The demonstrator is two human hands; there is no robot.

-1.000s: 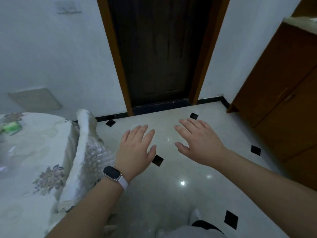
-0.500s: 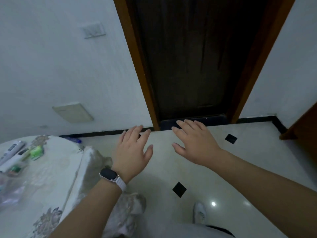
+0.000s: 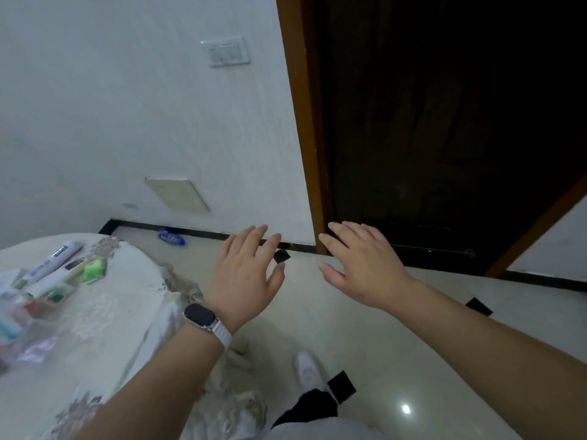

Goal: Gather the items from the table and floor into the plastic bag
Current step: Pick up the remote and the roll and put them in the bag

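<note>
Blue packet [image 3: 171, 239] lies on the floor, beyond and left of your left hand [image 3: 244, 277], against the skirting; white tubes [image 3: 52, 260], green pack [image 3: 93, 270] and clear plastic bag [image 3: 35, 346] sit on the surface [image 3: 127, 300], further left; left hand and right hand [image 3: 362, 268] hover side by side, fingers spread, both hands empty. Judged step: approach, no item in hand; next move calls for a leftward reach to the bag before picking.
</note>
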